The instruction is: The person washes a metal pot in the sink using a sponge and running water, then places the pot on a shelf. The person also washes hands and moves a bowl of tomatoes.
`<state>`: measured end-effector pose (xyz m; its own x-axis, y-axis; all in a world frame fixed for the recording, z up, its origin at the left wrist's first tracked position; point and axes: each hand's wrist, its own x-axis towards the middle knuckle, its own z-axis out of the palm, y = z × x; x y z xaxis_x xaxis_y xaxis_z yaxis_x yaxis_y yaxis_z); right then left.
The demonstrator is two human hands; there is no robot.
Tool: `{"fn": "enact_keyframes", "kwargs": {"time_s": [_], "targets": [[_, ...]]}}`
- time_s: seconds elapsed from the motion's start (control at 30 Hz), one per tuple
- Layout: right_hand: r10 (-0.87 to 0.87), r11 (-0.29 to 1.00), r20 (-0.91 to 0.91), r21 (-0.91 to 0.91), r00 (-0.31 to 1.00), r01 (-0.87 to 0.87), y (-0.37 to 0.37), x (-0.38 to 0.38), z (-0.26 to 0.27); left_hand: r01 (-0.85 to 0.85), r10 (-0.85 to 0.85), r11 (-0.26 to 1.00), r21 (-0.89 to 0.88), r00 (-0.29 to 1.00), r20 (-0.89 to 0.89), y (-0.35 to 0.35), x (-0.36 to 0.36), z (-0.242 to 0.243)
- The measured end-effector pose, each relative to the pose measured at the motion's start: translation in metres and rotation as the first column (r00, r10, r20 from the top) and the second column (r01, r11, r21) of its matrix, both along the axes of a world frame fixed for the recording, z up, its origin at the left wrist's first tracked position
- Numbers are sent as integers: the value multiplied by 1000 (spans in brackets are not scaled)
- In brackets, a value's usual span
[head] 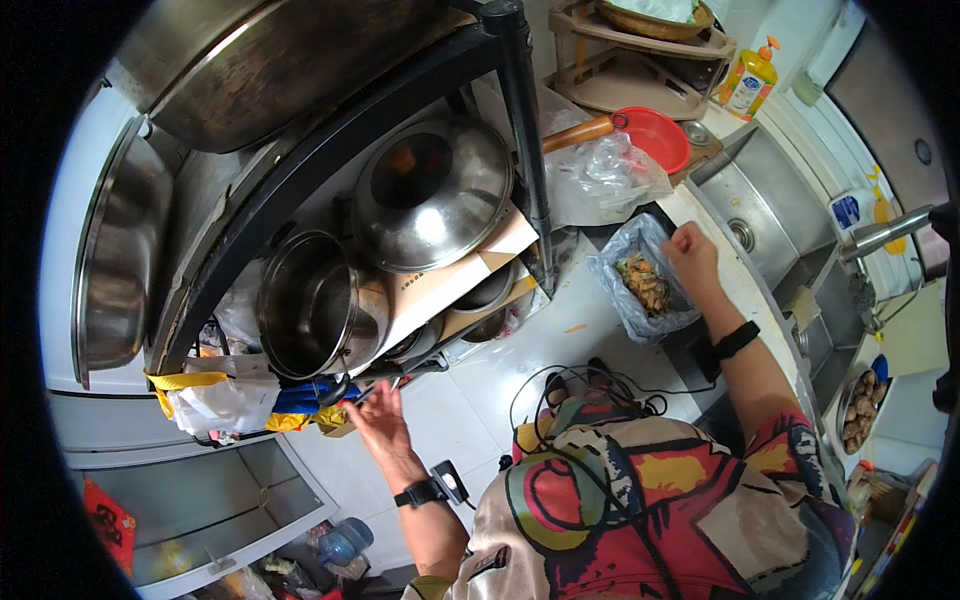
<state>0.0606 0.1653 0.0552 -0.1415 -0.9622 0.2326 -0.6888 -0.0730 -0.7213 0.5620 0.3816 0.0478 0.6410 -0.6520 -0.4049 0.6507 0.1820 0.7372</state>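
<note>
My left hand [382, 420] is at the lower end of the black metal rack [536, 187], palm partly up and fingers apart. Its fingertips are close to hanging plastic bags [225, 394] and a stockpot [311, 304] with a dark handle; whether they touch anything is unclear. My right hand [691, 259] is loosely curled beside the sink counter's edge, with nothing visible in it. Below and left of it, a bin lined with a pale blue bag [637, 225] holds food scraps [643, 283]. A domed steel lid [442, 217] lies on the rack.
A steel sink [765, 195] with a faucet [892, 231] is at right, near a bowl of brown root vegetables [862, 412]. A red basin [652, 139] and a yellow pump bottle [750, 79] stand farther back. Loose cables [525, 379] hang around my feet. A blue water jug [345, 541] is at lower left.
</note>
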Motion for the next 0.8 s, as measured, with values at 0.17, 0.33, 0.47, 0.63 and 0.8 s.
{"fn": "enact_keyframes", "kwargs": {"time_s": [0.17, 0.33, 0.47, 0.63, 0.8], "targets": [[-3, 996, 246, 87, 969, -19, -30, -33, 3, 146, -129, 957, 251, 988, -84, 43, -22, -36], [74, 991, 0, 114, 997, -73, -70, -25, 9, 138, -172, 911, 390, 984, 53, 69, -25, -41], [73, 987, 378, 105, 923, -122, -117, 10, 26, 152, -225, 875, 460, 968, 107, 76, -31, -35], [-15, 978, 622, 173, 783, -118, -180, 60, 49, 86, -173, 871, 483, 975, 140, 85, -69, -28], [-99, 908, 738, 341, 667, -242, -212, 60, 55, 93, -157, 858, 506, 984, 86, 89, -123, -24]]}}
